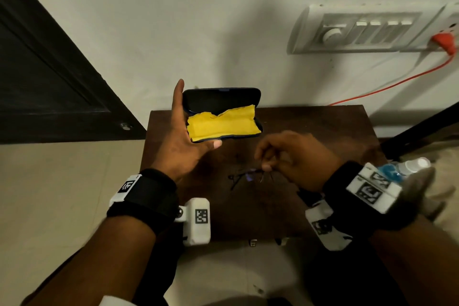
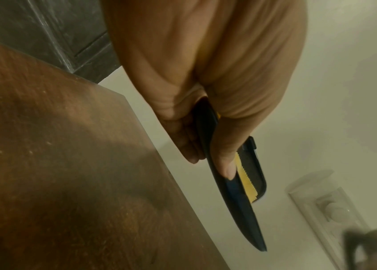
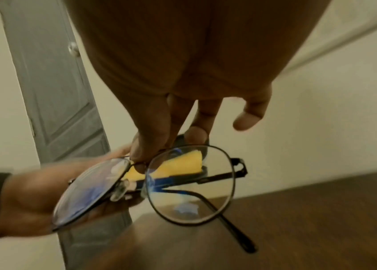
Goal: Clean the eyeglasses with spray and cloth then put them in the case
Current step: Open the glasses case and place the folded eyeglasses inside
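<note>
Yellow cloth point(image 1: 223, 123) lines the lower tray of the open case point(image 1: 221, 97), its pinked top edge lying over the hinge line and against the dark inner lid. Left hand point(image 1: 185, 146) holds the case raised above the far-left part of the worktop point(image 1: 335, 126). Thumb presses the near rim at the case's 7 o'clock corner; the index finger stands straight up along the case's left end; in the left wrist view the remaining fingers point(image 2: 187, 142) curl beneath the shell, so the case is clamped between thumb and fingers.

Right hand point(image 1: 295, 159) sits at 4 o'clock of the case, above the worktop centre. Its thumb and forefinger pinch the eyeglasses point(image 3: 159, 184) at the bridge, as the right wrist view shows; the other fingers are loosely bent, and the little finger stands apart from the frame. Eyeglasses are thin, dark, metal-framed, with round lenses carrying a bluish reflection, and their temple arms are folded across behind the lenses. They hang below the fingers, clear of the worktop surface and apart from the case, at roughly 5 o'clock of it.

Spray bottle point(image 1: 407, 167), clear with blue liquid and a clear cap, lies at 3 o'clock beyond the right wrist, partly hidden by the wrist camera mount. What it rests on cannot be determined.

Switch panel point(image 1: 360, 30) is fixed to the wall at 1 o'clock, with an orange cable point(image 1: 397, 84) trailing down from it. Dark door point(image 1: 44, 69) stands at 10 o'clock.
</note>
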